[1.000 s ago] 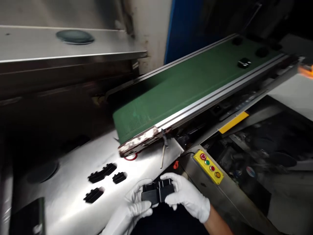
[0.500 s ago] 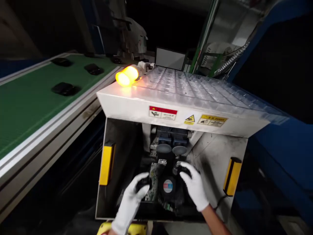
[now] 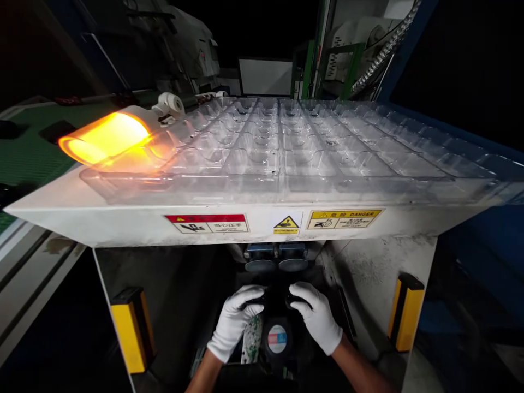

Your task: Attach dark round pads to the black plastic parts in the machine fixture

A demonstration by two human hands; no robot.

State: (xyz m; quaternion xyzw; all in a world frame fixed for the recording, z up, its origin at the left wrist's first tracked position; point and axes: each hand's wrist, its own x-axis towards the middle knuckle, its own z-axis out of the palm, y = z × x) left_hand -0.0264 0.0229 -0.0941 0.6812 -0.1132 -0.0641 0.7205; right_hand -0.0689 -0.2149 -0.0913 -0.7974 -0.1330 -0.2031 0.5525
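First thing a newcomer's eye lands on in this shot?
The glowing orange lamp at far left, lying over the corner of the clear plastic tray that spans the top. Below, the yellow danger label stands out on the white front panel. Under that, the white-gloved left hand and right hand reach into the dark opening.

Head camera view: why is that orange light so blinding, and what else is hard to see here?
Head view: the orange lamp flares and throws glare across the clear plastic tray; the dark opening hides detail around the left hand and right hand; the tray's edges look bowed.
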